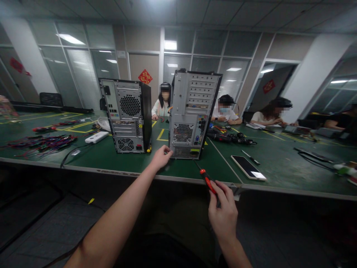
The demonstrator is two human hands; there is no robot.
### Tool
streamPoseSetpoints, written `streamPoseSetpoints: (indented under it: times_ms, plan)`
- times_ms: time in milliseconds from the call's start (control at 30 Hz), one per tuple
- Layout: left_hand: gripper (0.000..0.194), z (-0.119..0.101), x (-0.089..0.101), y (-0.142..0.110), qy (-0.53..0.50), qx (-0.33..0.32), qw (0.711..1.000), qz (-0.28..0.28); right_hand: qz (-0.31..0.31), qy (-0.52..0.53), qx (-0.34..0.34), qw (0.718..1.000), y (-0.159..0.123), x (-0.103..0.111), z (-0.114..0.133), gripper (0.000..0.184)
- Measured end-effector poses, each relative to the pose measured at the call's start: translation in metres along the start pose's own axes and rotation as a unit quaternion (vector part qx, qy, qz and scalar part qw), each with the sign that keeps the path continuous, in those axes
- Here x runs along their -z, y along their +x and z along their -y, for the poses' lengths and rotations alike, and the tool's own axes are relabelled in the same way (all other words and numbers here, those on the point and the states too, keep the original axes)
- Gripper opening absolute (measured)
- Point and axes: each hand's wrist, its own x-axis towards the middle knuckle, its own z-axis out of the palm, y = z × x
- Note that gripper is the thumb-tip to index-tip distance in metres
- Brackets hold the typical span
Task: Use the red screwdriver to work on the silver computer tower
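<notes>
My right hand (pixel 223 206) is closed around the black-and-red handle of a screwdriver (pixel 204 175). Its thin shaft points up and left, with the tip by the bottom rear edge of a computer tower (pixel 184 108). That tower stands upright, its grey back panel of slots, ports and vents facing me. At its lower left corner is my left hand (pixel 161 158), fingers curled and drawn together against the case edge; what lies between the fingertips is too small to make out. A second, shorter computer tower (pixel 125 115) stands upright to the left, back panel also toward me.
Left on the green table (pixel 92 160) lie a white power strip (pixel 96 137) and tangled thin wires (pixel 41 143). A phone (pixel 247 166), a pen-like tool (pixel 250 157) and black cables (pixel 234 137) are on the right. Several people sit across the table.
</notes>
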Motion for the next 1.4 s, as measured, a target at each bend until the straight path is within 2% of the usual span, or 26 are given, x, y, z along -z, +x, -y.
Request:
streamPoseSetpoints:
  times_ms: [100, 300, 567, 667, 867, 1100, 1200, 1400]
  plan:
    - [0.014, 0.0011, -0.0010, 0.0009, 0.001, -0.002, 1.000, -0.006, -0.004, -0.006, -0.006, 1.000, -0.0004, 0.0000, 0.0002, 0.025]
    - [0.015, 0.0020, -0.0014, 0.0016, 0.007, 0.002, 1.000, -0.003, 0.013, 0.014, -0.089, 0.996, 0.0000, 0.0022, 0.0025, 0.028]
    - [0.015, 0.0010, -0.0005, 0.0005, 0.006, 0.002, 1.000, 0.000, 0.002, -0.006, 0.010, 1.000, -0.0006, -0.0001, -0.0008, 0.025]
    - [0.014, 0.0014, -0.0008, 0.0007, 0.004, 0.001, 1.000, 0.000, -0.003, -0.011, -0.007, 1.000, -0.0008, -0.0003, -0.0015, 0.025]
    - [0.015, 0.0013, -0.0011, 0.0005, 0.005, 0.001, 1.000, -0.001, 0.009, 0.010, -0.090, 0.996, -0.0016, 0.0001, -0.0036, 0.035]
    - [0.014, 0.0030, -0.0020, 0.0016, 0.005, -0.001, 1.000, -0.003, 0.008, -0.007, 0.008, 1.000, -0.0014, -0.0016, -0.0023, 0.026]
    - [0.014, 0.0026, -0.0022, 0.0018, 0.006, -0.003, 1.000, -0.006, 0.003, -0.013, 0.001, 1.000, -0.0016, -0.0013, -0.0017, 0.027]
    - [0.014, 0.0006, -0.0014, 0.0002, 0.006, -0.001, 1.000, -0.008, 0.005, 0.009, -0.073, 0.997, -0.0043, -0.0002, -0.0043, 0.034]
